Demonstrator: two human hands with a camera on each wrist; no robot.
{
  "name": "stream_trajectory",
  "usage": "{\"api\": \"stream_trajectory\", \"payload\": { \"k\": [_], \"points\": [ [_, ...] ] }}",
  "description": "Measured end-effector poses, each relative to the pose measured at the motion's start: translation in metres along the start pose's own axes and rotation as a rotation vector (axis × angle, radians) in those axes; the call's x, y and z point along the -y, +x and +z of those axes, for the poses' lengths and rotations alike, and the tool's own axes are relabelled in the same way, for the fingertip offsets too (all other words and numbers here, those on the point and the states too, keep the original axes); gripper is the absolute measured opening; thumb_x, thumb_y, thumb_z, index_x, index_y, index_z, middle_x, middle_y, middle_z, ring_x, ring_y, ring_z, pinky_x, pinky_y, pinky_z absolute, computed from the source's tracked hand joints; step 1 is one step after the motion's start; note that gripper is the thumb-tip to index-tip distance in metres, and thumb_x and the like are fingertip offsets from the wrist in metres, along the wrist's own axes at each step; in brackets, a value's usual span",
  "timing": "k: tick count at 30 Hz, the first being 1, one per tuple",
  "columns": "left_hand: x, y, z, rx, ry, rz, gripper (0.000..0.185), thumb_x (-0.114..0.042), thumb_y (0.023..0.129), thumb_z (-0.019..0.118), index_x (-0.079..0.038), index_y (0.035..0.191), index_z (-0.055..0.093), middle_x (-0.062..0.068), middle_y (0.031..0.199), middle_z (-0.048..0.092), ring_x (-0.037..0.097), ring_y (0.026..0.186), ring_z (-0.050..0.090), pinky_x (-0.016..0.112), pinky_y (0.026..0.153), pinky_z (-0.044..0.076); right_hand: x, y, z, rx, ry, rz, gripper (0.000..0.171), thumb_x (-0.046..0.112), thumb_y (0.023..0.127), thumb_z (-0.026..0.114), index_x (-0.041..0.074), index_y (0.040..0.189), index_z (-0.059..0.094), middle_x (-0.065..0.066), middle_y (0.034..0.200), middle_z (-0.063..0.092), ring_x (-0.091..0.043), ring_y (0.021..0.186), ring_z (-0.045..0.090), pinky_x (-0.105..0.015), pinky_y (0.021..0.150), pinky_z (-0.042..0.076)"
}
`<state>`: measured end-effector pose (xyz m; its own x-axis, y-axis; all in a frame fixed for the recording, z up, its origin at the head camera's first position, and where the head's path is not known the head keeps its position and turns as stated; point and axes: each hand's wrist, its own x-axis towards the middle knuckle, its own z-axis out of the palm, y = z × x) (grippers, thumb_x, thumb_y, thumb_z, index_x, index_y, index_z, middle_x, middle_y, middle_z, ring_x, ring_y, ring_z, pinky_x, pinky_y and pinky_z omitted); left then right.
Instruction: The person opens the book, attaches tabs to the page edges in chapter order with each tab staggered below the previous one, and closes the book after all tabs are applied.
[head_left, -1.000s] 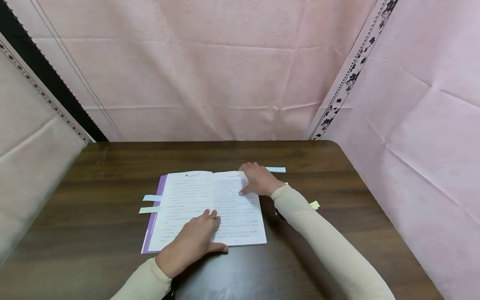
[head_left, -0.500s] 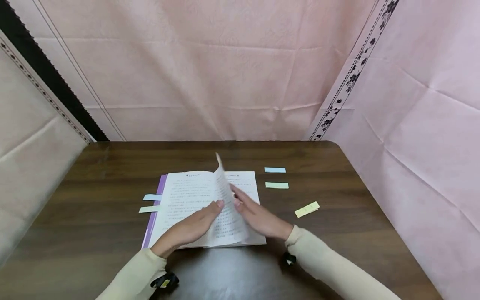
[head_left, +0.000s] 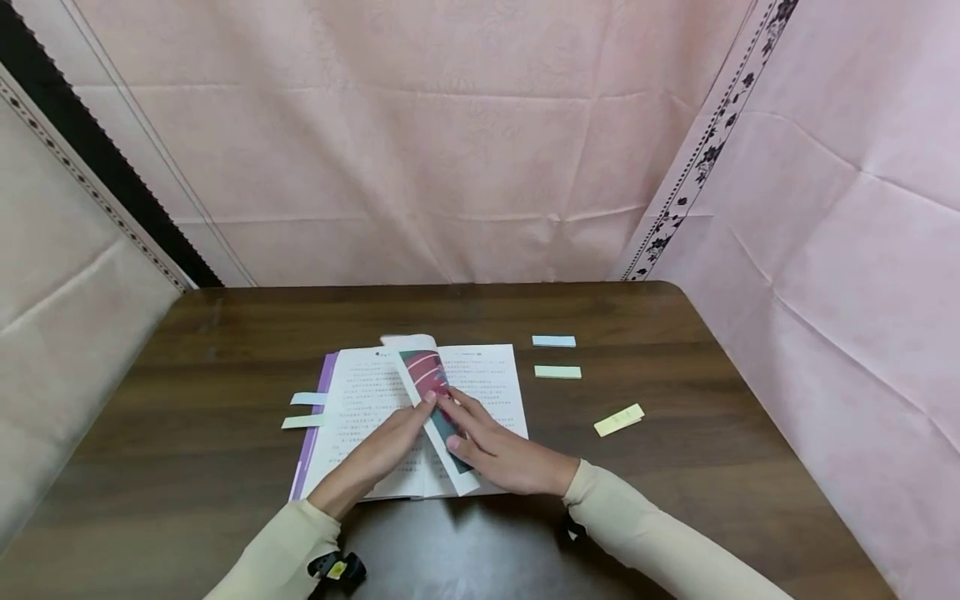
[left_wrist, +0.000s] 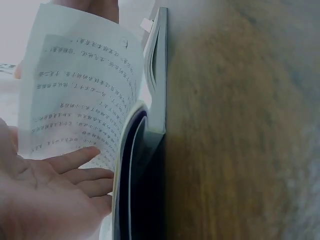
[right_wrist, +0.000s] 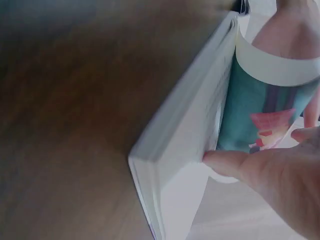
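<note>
An open book (head_left: 480, 375) with a purple cover edge lies on the brown table. One leaf (head_left: 416, 379) stands raised between the hands, its picture side towards the right hand and printed text towards the left. My left hand (head_left: 382, 454) reaches in from the left; its thumb is at the leaf's edge. Its extended fingers (left_wrist: 82, 172) lie against the text side in the left wrist view. My right hand (head_left: 502, 454) touches the picture side with fairly straight fingers. The right thumb (right_wrist: 230, 162) points towards the inner page in the right wrist view.
Blue (head_left: 308, 398) and green sticky tabs (head_left: 302, 422) stick out from the book's left edge. On the table (head_left: 720, 467) to its right lie a blue strip (head_left: 553, 341), a green strip (head_left: 557, 372) and a yellow strip (head_left: 619, 420). Pink cloth (head_left: 450, 167) hangs behind.
The right hand went from the right page's upper part to its lower middle, and a leaf rose and swung left, now showing a coloured picture. The left hand turned thumb up beside it.
</note>
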<state>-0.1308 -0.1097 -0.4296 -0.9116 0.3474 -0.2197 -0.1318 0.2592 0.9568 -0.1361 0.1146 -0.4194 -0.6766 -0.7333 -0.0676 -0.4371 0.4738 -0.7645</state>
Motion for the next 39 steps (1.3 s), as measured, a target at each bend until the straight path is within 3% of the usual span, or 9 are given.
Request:
{"api": "stream_trajectory", "payload": {
  "k": [4, 12, 17, 20, 23, 26, 29, 33, 39],
  "points": [
    [0.003, 0.001, -0.001, -0.015, 0.045, 0.028, 0.057, -0.045, 0.115, 0.036, -0.006, 0.152, 0.055, 0.010, 0.133, 0.072, 0.020, 0.123, 0.064, 0.044, 0.111, 0.042, -0.006, 0.005, -0.010, -0.015, -0.034, 0.041, 0.065, 0.045, 0.114, 0.039, 0.029, 0.171, 0.012, -0.003, 0.176, 0.015, -0.025, 0.160, 0.021, -0.053, 0.126, 0.028],
    [0.012, -0.011, -0.041, -0.300, 0.069, -0.071, 0.036, -0.026, 0.105, 0.066, 0.005, 0.120, 0.073, 0.011, 0.093, 0.079, 0.015, 0.077, 0.072, 0.028, 0.067, 0.058, -0.029, 0.048, -0.043, 0.010, -0.359, 0.357, 0.083, 0.042, 0.102, 0.070, 0.010, 0.167, 0.029, -0.020, 0.174, 0.016, -0.037, 0.162, 0.014, -0.053, 0.127, 0.027],
    [0.020, -0.031, -0.087, -0.326, 0.471, -0.107, 0.033, -0.029, 0.104, 0.068, -0.003, 0.085, 0.068, 0.001, 0.067, 0.059, 0.014, 0.059, 0.055, 0.027, 0.050, 0.042, -0.041, 0.071, -0.061, 0.038, -0.499, 0.439, 0.112, 0.052, 0.086, 0.085, 0.010, 0.169, 0.023, -0.018, 0.174, 0.019, -0.037, 0.161, 0.018, -0.051, 0.126, 0.030],
    [0.018, -0.036, -0.096, -0.353, 0.715, -0.145, 0.032, -0.027, 0.100, 0.073, -0.002, 0.085, 0.061, 0.007, 0.068, 0.051, 0.019, 0.060, 0.048, 0.031, 0.051, 0.037, -0.043, 0.077, -0.070, 0.030, -0.526, 0.459, 0.121, 0.054, 0.078, 0.092, 0.008, 0.168, 0.025, -0.017, 0.166, 0.030, -0.036, 0.151, 0.032, -0.050, 0.119, 0.040],
    [0.014, -0.035, -0.086, -0.409, 0.911, -0.113, 0.041, -0.022, 0.094, 0.081, 0.009, 0.112, 0.061, 0.022, 0.091, 0.060, 0.035, 0.077, 0.059, 0.048, 0.060, 0.054, -0.043, 0.079, -0.074, 0.013, -0.513, 0.470, 0.123, 0.053, 0.073, 0.095, 0.007, 0.166, 0.029, -0.016, 0.155, 0.037, -0.033, 0.138, 0.039, -0.049, 0.109, 0.048],
    [0.006, -0.029, -0.059, -0.452, 1.098, 0.098, 0.051, -0.009, 0.085, 0.086, 0.012, 0.123, 0.059, 0.028, 0.110, 0.062, 0.041, 0.096, 0.062, 0.057, 0.076, 0.059, -0.040, 0.079, -0.072, 0.006, -0.540, 0.473, 0.121, 0.055, 0.072, 0.095, 0.007, 0.164, 0.033, -0.016, 0.149, 0.039, -0.033, 0.134, 0.041, -0.049, 0.109, 0.047],
    [-0.003, -0.018, -0.028, -0.317, 1.155, 0.246, 0.048, -0.009, 0.087, 0.085, 0.006, 0.128, 0.067, 0.026, 0.130, 0.064, 0.042, 0.117, 0.063, 0.056, 0.096, 0.057, -0.037, 0.077, -0.070, -0.007, -0.591, 0.483, 0.120, 0.058, 0.073, 0.094, 0.009, 0.164, 0.033, -0.016, 0.152, 0.040, -0.035, 0.140, 0.040, -0.054, 0.116, 0.040],
    [-0.014, -0.001, -0.002, -0.093, 1.084, 0.126, 0.069, -0.032, 0.092, 0.084, 0.002, 0.146, 0.059, 0.026, 0.158, 0.047, 0.045, 0.145, 0.048, 0.061, 0.113, 0.045, -0.033, 0.075, -0.065, -0.031, -0.624, 0.504, 0.119, 0.060, 0.075, 0.091, 0.012, 0.166, 0.031, -0.016, 0.161, 0.035, -0.038, 0.152, 0.031, -0.061, 0.123, 0.028],
    [-0.019, 0.009, 0.004, -0.079, 1.009, 0.003, 0.089, -0.039, 0.084, 0.090, 0.001, 0.153, 0.052, 0.027, 0.163, 0.040, 0.048, 0.147, 0.044, 0.067, 0.108, 0.046, -0.029, 0.070, -0.059, -0.060, -0.645, 0.504, 0.116, 0.058, 0.078, 0.090, 0.011, 0.166, 0.031, -0.016, 0.164, 0.034, -0.040, 0.156, 0.026, -0.065, 0.125, 0.022]
  ]
}}
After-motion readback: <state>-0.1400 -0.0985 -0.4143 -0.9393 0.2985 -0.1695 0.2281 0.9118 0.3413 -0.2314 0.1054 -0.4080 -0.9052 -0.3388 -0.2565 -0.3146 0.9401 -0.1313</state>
